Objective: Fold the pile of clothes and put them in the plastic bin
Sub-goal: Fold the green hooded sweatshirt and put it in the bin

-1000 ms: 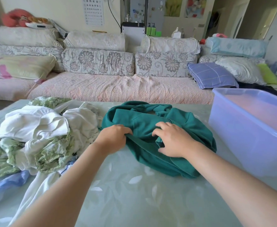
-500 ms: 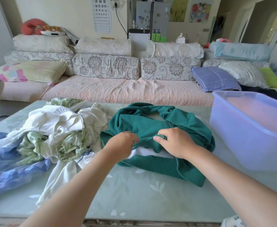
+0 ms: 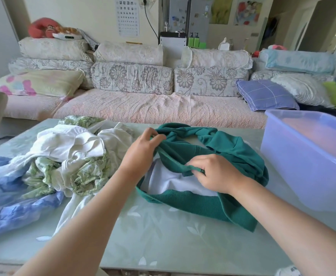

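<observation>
A dark green sweatshirt (image 3: pixel 232 156) lies crumpled on the table's middle, its ribbed hem pulled open so the white lining (image 3: pixel 169 182) shows. My left hand (image 3: pixel 141 154) pinches a fold of the green fabric at its far left edge. My right hand (image 3: pixel 216 173) pinches the upper hem edge near the middle. A pile of unfolded clothes (image 3: pixel 63 160), white, green-patterned and blue, sits to the left. The translucent plastic bin (image 3: pixel 306 162) stands at the right, with nothing visible inside.
The pale green glass table (image 3: pixel 163 236) has bare surface in front of the sweatshirt, and its front edge is near the bottom. A long sofa (image 3: pixel 143 110) with several cushions stands behind the table.
Both hands have lifted the upper hem away from the lower one, opening the sweatshirt and baring its white lining. My left hand moved up and away; the camera tilted back.
</observation>
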### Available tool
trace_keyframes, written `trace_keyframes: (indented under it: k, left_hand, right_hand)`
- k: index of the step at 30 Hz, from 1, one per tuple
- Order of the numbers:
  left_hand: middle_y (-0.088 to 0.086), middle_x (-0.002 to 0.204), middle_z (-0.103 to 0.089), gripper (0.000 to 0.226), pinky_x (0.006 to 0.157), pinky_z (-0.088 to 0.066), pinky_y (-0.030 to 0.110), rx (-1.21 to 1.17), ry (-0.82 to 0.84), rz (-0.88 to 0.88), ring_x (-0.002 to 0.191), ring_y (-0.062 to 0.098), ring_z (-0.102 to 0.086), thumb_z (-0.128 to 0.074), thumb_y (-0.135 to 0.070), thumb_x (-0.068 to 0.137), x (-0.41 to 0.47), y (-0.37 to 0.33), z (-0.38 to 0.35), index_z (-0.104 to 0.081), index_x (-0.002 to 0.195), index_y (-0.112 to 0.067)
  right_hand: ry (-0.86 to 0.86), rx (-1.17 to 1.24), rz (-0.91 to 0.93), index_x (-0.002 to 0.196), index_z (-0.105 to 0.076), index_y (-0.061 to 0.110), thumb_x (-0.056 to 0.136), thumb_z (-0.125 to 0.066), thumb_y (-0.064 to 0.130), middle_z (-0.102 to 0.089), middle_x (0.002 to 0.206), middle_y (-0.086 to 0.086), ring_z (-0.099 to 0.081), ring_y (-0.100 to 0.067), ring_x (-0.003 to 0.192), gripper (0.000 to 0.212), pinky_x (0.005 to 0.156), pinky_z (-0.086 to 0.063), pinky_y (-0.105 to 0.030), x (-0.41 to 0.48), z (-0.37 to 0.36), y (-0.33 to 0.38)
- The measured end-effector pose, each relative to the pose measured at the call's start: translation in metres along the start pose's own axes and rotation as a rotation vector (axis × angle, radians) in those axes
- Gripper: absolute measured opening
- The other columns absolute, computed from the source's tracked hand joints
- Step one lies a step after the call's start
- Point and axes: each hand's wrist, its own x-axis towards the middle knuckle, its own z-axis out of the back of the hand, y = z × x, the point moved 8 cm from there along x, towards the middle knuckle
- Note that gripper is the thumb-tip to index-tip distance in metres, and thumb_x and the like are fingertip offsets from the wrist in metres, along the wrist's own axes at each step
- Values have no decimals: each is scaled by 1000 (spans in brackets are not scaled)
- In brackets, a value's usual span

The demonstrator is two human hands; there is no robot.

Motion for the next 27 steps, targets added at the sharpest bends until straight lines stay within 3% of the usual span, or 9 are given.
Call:
trace_keyframes:
  k: [4, 8, 11, 13, 16, 19, 21, 24, 27]
  left_hand:
    - [17, 134, -52, 63, 76, -58, 46, 127, -54, -11, 111, 38, -59, -59, 19, 68, -10, 15, 20, -66, 125, -8]
    - [13, 110, -60, 54, 64, -58, 45, 160, 54, -44, 95, 34, -61, -67, 16, 68, -27, 31, 7, -70, 117, -9]
    - [9, 102, -59, 41, 52, -54, 40, 209, 10, -124, 92, 32, -57, -69, 13, 67, -29, 29, 26, -75, 100, -11]
    - [4, 104, -62, 34, 50, -47, 33, 300, -17, -117, 94, 31, -56, -68, 7, 72, -27, 32, 44, -77, 91, -19]
    - [-5, 116, -62, 25, 67, -51, 33, 443, 505, 139, 98, 23, -59, -63, -14, 88, -48, 64, 15, -73, 103, -30]
    - [-2, 131, -56, 47, 86, -43, 24, 358, 1106, 388, 105, 24, -55, -47, -8, 94, -100, 77, -13, -60, 133, -32]
    - [1, 136, -47, 51, 97, -39, 30, 359, 1068, 347, 123, 26, -42, -46, -13, 90, -90, 62, -7, -56, 134, -37]
    - [-2, 127, -42, 40, 95, -38, 36, 308, 737, 189, 124, 23, -37, -59, -37, 80, -54, 24, 4, -57, 120, -41]
    - [-7, 120, -45, 60, 91, -41, 31, -23, 787, 94, 112, 16, -46, -76, -49, 71, -60, -24, -28, -51, 125, -42]
  right_hand:
    - [217, -122, -52, 106, -73, 25, 81, -48, 9, -70, 103, 7, -63, -23, 96, 38, 75, -53, -37, 10, -25, 1]
    - [398, -235, -118, 96, -69, 23, 79, -40, 27, -66, 93, 3, -60, -24, 90, 34, 71, -50, -34, 9, -42, 3]
    - [424, -187, -122, 115, -67, 34, 86, -53, 19, -64, 109, 10, -60, -20, 103, 35, 80, -50, -34, 12, -51, 13]
    - [416, -74, -152, 129, -60, 39, 91, -56, 31, -58, 119, 13, -56, -15, 110, 39, 89, -49, -34, 14, -57, 18]
    - [537, -25, -174, 134, -55, 43, 86, -56, 25, -55, 128, 17, -53, -14, 122, 52, 99, -46, -32, 7, -76, 22]
    - [678, 7, -206, 143, -46, 46, 81, -54, 19, -46, 148, 19, -41, -10, 137, 68, 113, -36, -30, -10, -88, 24]
    - [679, 57, -232, 145, -42, 47, 82, -60, 32, -43, 151, 19, -39, -7, 139, 68, 115, -33, -28, -16, -85, 23]
    - [603, 186, -313, 139, -51, 47, 84, -63, 51, -48, 147, 19, -43, -5, 135, 57, 113, -34, -26, -21, -72, 14]
    - [399, 149, -292, 126, -65, 37, 93, -55, 30, -58, 136, 16, -48, -8, 129, 36, 111, -37, -30, -22, -49, -1]
